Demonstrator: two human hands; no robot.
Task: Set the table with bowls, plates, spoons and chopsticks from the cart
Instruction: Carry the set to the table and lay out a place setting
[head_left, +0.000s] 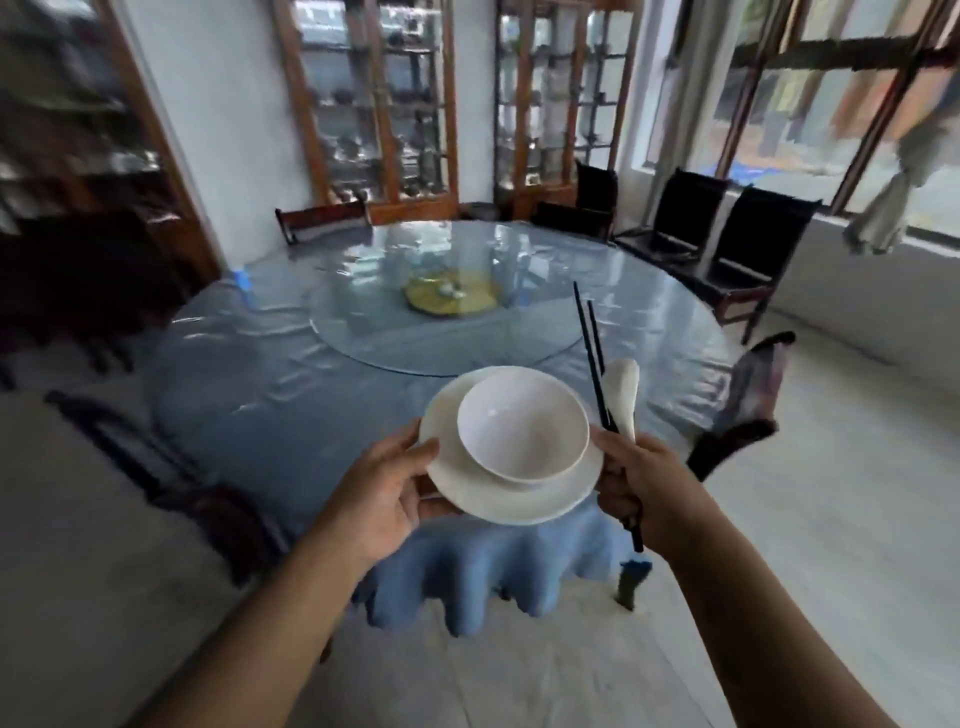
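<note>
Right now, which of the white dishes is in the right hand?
The white spoon, gripped with the black chopsticks in the right hand. The bowl sits on the plate, which the left hand holds.

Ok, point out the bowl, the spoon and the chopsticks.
bowl (522, 428): head view, on its inner bottom.
spoon (623, 382): head view, on its white scoop end.
chopsticks (592, 353): head view, on the shaft of the left stick.

Left hand (385, 488), right hand (644, 483), both outstretched, gripping.
</note>
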